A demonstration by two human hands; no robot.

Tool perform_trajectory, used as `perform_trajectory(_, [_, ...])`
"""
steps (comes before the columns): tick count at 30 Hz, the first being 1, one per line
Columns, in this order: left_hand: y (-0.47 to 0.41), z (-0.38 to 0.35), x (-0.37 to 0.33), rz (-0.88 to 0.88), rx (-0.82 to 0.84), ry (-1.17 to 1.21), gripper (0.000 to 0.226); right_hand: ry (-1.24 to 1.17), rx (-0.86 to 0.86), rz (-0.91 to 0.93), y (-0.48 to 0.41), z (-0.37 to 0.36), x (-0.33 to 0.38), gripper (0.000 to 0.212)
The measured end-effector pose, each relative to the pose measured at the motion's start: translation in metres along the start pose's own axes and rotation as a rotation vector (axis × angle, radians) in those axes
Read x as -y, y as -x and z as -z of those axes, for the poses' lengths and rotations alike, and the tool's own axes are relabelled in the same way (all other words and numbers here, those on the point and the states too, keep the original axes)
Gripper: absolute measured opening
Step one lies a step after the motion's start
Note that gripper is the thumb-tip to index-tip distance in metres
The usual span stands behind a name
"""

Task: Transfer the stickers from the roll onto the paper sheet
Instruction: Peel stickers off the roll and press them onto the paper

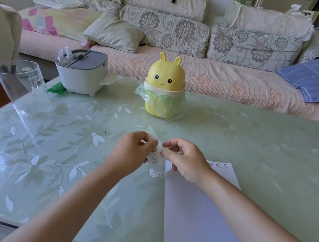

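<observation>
My left hand (133, 150) grips a white sticker roll (156, 162) printed with small cartoon figures, held just above the table at centre. A loose strip of the roll curls down below the hands. My right hand (184, 160) pinches at the roll's upper edge with thumb and forefinger; whether a sticker is between them is hidden. The white paper sheet (203, 214) lies flat on the table under and behind my right forearm. Several small stickers (218, 165) sit along its far edge.
A yellow rabbit-shaped bin (165, 87) with a green bag stands behind the hands. At the back left are a grey tissue box (81, 72) and a clear plastic cup (20, 86). The glass table (47, 167) has its front edge near me; a sofa runs behind.
</observation>
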State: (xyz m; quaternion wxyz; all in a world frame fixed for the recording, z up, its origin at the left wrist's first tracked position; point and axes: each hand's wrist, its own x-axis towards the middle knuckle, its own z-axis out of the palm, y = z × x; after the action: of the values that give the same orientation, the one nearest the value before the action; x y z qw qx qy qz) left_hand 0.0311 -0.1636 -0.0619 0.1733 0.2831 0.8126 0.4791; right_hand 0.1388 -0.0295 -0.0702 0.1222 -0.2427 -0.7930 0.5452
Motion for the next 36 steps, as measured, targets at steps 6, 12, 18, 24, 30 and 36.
perform_trajectory(6, [-0.002, 0.0, 0.0, 0.025, 0.001, 0.106, 0.032, -0.012, 0.04, 0.022, 0.002, 0.002, 0.005, 0.008])
perform_trajectory(12, [0.002, 0.003, -0.01, 0.043, 0.054, 0.269, 0.038, -0.165, 0.063, -0.027, 0.003, 0.001, 0.011, 0.011])
perform_trajectory(18, [0.003, 0.003, -0.014, 0.032, 0.042, 0.295, 0.025, -0.161, -0.022, 0.018, 0.003, 0.002, 0.009, 0.008])
perform_trajectory(24, [0.004, 0.002, -0.018, 0.107, 0.038, 0.352, 0.024, -0.102, -0.085, 0.212, 0.003, 0.002, 0.011, 0.019])
perform_trajectory(30, [0.006, 0.002, -0.023, 0.128, 0.058, 0.337, 0.021, 0.069, -0.181, 0.294, 0.004, 0.004, 0.005, 0.027])
perform_trajectory(36, [0.009, 0.002, -0.028, 0.183, 0.083, 0.365, 0.018, 0.291, -0.276, 0.445, 0.007, 0.006, 0.004, 0.021])
